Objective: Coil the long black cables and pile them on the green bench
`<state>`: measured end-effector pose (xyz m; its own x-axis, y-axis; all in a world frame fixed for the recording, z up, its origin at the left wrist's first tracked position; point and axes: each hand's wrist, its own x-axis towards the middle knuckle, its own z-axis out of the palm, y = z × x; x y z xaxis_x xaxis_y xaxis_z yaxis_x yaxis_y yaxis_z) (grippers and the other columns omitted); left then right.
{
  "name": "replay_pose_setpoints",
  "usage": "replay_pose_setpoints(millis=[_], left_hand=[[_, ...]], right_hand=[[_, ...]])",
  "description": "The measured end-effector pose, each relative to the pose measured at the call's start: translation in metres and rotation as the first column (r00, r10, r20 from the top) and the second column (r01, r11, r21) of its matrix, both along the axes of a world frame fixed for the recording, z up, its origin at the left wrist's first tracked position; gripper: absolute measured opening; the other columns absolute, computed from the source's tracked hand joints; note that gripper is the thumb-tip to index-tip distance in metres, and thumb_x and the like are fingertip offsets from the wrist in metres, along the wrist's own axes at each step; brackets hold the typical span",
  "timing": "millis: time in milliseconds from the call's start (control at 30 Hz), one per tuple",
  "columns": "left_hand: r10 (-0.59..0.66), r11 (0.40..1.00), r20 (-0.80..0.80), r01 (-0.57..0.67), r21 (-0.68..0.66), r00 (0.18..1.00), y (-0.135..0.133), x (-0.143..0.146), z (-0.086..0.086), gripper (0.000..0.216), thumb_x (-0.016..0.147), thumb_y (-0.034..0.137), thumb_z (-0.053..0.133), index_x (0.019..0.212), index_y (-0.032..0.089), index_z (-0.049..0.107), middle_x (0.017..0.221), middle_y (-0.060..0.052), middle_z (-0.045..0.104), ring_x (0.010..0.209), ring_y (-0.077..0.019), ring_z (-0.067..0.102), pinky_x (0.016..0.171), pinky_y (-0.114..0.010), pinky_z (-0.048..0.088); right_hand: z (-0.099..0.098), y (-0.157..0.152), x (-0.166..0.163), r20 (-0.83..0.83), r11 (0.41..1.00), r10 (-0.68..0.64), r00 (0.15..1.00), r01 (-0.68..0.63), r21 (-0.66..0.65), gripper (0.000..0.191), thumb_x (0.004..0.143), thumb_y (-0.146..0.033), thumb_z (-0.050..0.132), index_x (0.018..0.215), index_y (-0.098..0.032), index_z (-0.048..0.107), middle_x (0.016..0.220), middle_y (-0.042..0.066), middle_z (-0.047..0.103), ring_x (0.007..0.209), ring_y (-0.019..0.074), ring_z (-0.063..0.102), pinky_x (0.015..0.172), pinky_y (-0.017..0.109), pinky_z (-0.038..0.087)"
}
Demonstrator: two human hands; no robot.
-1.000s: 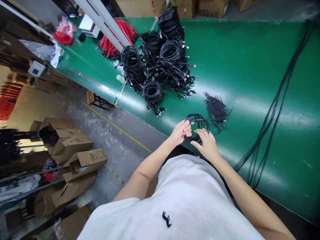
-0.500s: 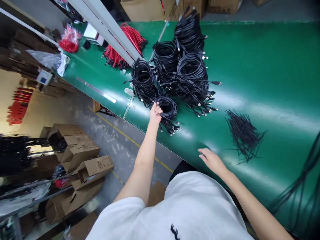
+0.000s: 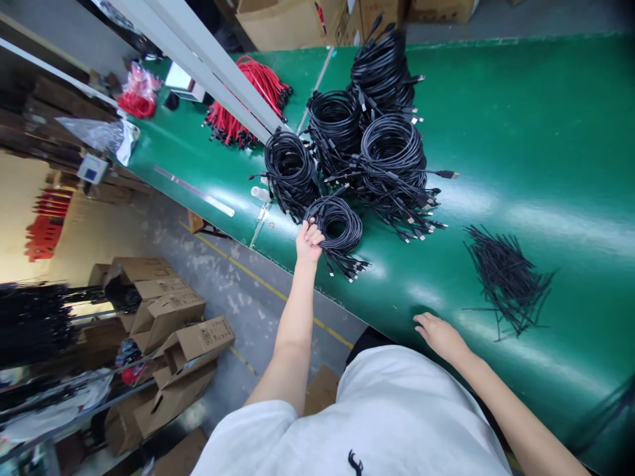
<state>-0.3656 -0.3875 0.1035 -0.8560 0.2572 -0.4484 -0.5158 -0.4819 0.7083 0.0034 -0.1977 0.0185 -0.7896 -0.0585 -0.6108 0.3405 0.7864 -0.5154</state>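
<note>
Touching coiled black cables [image 3: 351,225], left fingers [image 3: 312,234] curled, grip unclear

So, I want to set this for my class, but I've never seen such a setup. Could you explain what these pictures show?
There is no machine here: the hands belong to a person in a white shirt. Every picture comes from one camera worn on that person's head, looking forward and down.

The surface is a long, shiny green table. On it lie tall stacks of coiled black cables, a heap of red cables farther off, and a loose pile of thin black strips.

The left hand is curled against the edge of a smaller stack of coiled black cables; how firmly it grips is hard to tell. The right hand is open near the table's edge, with nothing visible in it.
</note>
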Motion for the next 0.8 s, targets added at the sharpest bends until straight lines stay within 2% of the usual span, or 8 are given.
replay_pose_setpoints(millis=[100, 167, 267, 333, 400, 533, 633, 800], left_hand=[[0.025, 0.985, -0.031, -0.03, -0.173, 0.999, 0.007, -0.004, -0.006, 0.019, 0.101, 0.024, 0.048, 0.09, 0.014, 0.06, 0.053, 0.011, 0.031, 0.039, -0.0013, 0.028, 0.047, -0.011, 0.035], [-0.017, 0.9, -0.111, -0.033, -0.434, 0.994, 0.008, -0.004, -0.01, 0.01, 0.095, 0.02, 0.056, 0.104, 0.015, 0.059, 0.062, 0.008, 0.047, 0.046, -0.0027, 0.044, 0.058, -0.015, 0.046], [-0.242, 0.578, -0.277, -0.091, -0.811, 0.93, 0.002, -0.006, -0.015, 0.047, 0.088, 0.015, 0.063, 0.133, 0.018, 0.05, 0.108, -0.008, 0.067, 0.094, -0.0149, 0.068, 0.094, -0.031, 0.052], [-0.411, 0.361, -0.279, -0.126, -0.924, 0.868, -0.006, -0.01, -0.017, 0.058, 0.087, 0.015, 0.061, 0.143, 0.014, 0.044, 0.144, -0.019, 0.053, 0.135, -0.0246, 0.051, 0.117, -0.039, 0.035], [-0.54, 0.253, -0.191, -0.058, -0.966, 0.82, -0.014, -0.017, -0.019, 0.059, 0.091, 0.018, 0.057, 0.147, 0.009, 0.04, 0.157, -0.022, 0.039, 0.15, -0.0264, 0.033, 0.125, -0.04, 0.021], [-0.664, 0.226, -0.146, 0.011, -0.974, 0.733, -0.023, -0.031, -0.021, 0.06, 0.095, 0.023, 0.05, 0.152, 0.01, 0.034, 0.162, -0.017, 0.033, 0.152, -0.0204, 0.029, 0.125, -0.033, 0.019], [-0.647, 0.195, -0.247, -0.156, -0.968, 0.722, -0.023, -0.036, -0.019, 0.067, 0.091, 0.017, 0.052, 0.153, 0.004, 0.029, 0.162, -0.02, 0.03, 0.152, -0.0203, 0.028, 0.125, -0.033, 0.019], [-0.748, 0.111, -0.309, -0.349, -0.931, 0.587, -0.012, -0.056, -0.018, 0.072, 0.08, 0.007, 0.057, 0.148, 0.002, 0.037, 0.161, -0.02, 0.033, 0.153, -0.0236, 0.024, 0.127, -0.041, 0.013]], right_hand=[[0.004, 0.001, -0.008, 0.02, 0.999, 0.005, 1.0, -0.006, 0.044, 0.034, 0.098, -0.022, 0.042, 0.123, -0.017, 0.066, 0.122, 0.013, 0.066, 0.106, 0.0251, 0.067, 0.092, 0.036, 0.051], [0.008, -0.001, -0.011, 0.047, 0.997, 0.013, 0.999, -0.016, 0.07, 0.034, 0.098, -0.021, 0.043, 0.124, -0.017, 0.065, 0.122, 0.014, 0.065, 0.106, 0.0251, 0.067, 0.091, 0.035, 0.05], [0.014, -0.009, -0.01, 0.081, 0.996, 0.021, 0.997, -0.028, 0.089, 0.033, 0.098, -0.019, 0.043, 0.123, -0.015, 0.065, 0.12, 0.015, 0.065, 0.105, 0.0257, 0.067, 0.089, 0.035, 0.05], [0.017, -0.016, -0.003, 0.102, 0.995, 0.008, 0.995, -0.017, 0.094, 0.032, 0.098, -0.019, 0.043, 0.121, -0.014, 0.065, 0.118, 0.015, 0.065, 0.105, 0.0255, 0.066, 0.089, 0.035, 0.05], [0.018, -0.024, 0.008, 0.129, 0.997, -0.025, 0.991, 0.015, 0.078, 0.031, 0.098, -0.019, 0.044, 0.12, -0.014, 0.065, 0.118, 0.014, 0.065, 0.107, 0.0249, 0.065, 0.09, 0.034, 0.048], [0.018, -0.04, 0.038, 0.202, 0.991, -0.136, 0.97, 0.135, 0.019, 0.031, 0.099, -0.02, 0.045, 0.12, -0.013, 0.066, 0.117, 0.013, 0.066, 0.105, 0.0231, 0.066, 0.091, 0.031, 0.048], [0.017, -0.048, 0.061, 0.241, 0.968, -0.247, 0.938, 0.248, 0.026, 0.032, 0.099, -0.022, 0.045, 0.122, -0.014, 0.066, 0.119, 0.013, 0.066, 0.105, 0.0214, 0.066, 0.091, 0.029, 0.047], [0.012, -0.056, 0.084, 0.234, 0.919, -0.387, 0.892, 0.393, 0.023, 0.031, 0.099, -0.024, 0.046, 0.12, -0.017, 0.068, 0.119, 0.011, 0.066, 0.107, 0.0192, 0.065, 0.092, 0.026, 0.046]])
